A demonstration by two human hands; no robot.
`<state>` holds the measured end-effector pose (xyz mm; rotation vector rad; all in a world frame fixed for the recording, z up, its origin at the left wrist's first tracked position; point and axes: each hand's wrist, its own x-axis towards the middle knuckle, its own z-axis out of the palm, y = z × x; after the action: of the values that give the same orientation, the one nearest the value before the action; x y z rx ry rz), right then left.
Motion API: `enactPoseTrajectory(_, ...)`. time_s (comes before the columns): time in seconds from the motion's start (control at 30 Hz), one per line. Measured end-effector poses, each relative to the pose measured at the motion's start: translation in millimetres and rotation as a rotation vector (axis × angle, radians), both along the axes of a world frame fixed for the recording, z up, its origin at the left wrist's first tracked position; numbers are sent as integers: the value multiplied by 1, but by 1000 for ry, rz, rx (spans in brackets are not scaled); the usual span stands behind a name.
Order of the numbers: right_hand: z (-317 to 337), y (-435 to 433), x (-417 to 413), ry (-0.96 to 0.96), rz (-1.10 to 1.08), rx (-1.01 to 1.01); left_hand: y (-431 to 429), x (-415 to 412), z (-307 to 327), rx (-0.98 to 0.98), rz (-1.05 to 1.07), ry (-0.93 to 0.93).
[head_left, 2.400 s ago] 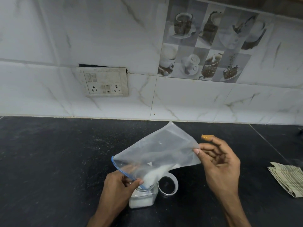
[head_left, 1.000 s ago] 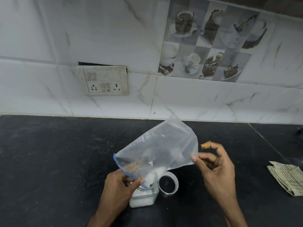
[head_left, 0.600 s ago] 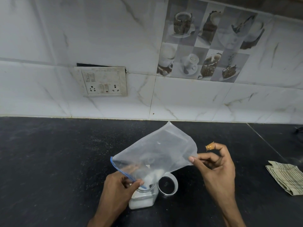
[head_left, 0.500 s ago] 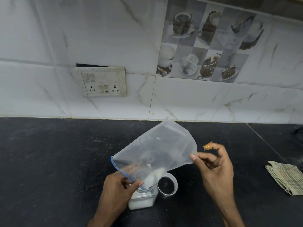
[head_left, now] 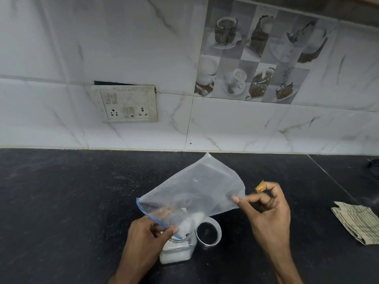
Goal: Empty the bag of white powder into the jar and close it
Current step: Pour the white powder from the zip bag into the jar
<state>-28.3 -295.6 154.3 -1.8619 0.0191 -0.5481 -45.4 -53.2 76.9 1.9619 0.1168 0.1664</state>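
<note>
Powder [head_left: 191, 221] sits in 1 small white lump at the low end of the bag [head_left: 196, 191], right by its blue-edged mouth. The bag is clear and tipped, mouth down, and the mouth pokes into the top of the jar [head_left: 176, 253]. The jar stands on the black counter [head_left: 61, 201] and has a layer of white at its bottom.

The left hand [head_left: 147, 236] pinches the bag's mouth with thumb and fingers and holds it at the jar's top. I cannot tell if it touches the jar too. The right hand [head_left: 268, 214] pinches the bag's high end, and its other fingers are curled. A small orange thing [head_left: 260, 187] sticks up at 1 finger. I cannot tell what it is.

Little has moved since 2.4 seconds ago. The right hand's pinch has come a bit lower and closer in, so the bag puffs out more, as if it is being shaken. The lump looks about the same size. I think the pour is near its end but not done.

The lid [head_left: 219, 235] lies just beside the jar on its right, so closing is yet to come. A folded cloth [head_left: 356, 222] lies well off to the right. A socket plate [head_left: 125, 104] is on the tiled wall.
</note>
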Motion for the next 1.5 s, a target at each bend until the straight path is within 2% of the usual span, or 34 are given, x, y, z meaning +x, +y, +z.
enactPoseTrajectory(0.4, -6, -2, 2, -11, 28, 9, -1, -2, 2, -20, -12, -4)
enactPoseTrajectory(1.5, -4, 7, -8, 0, -59, 77, 0, 0, -3, 0, 8, 2)
